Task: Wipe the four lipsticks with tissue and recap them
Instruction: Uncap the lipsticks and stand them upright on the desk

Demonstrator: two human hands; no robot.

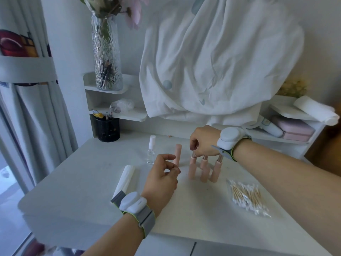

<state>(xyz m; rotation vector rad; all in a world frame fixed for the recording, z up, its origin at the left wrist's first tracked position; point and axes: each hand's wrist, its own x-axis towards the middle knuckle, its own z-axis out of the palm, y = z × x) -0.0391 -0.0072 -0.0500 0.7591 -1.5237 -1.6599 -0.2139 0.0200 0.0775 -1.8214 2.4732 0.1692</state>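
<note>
The left hand (163,174) is pinching a capped lipstick (178,154) at the table's (92,191) centre; the right hand's (202,143) curled fingers are gripping the leftmost of three uncapped lipsticks (204,168) standing at three o'clock.

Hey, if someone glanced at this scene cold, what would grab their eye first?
Probably the three uncapped pink lipsticks standing mid-table, with the right hand reaching down onto the leftmost one. Just left, the left hand is beside a capped pink lipstick. Behind, a big white draped cloth dominates.
</note>
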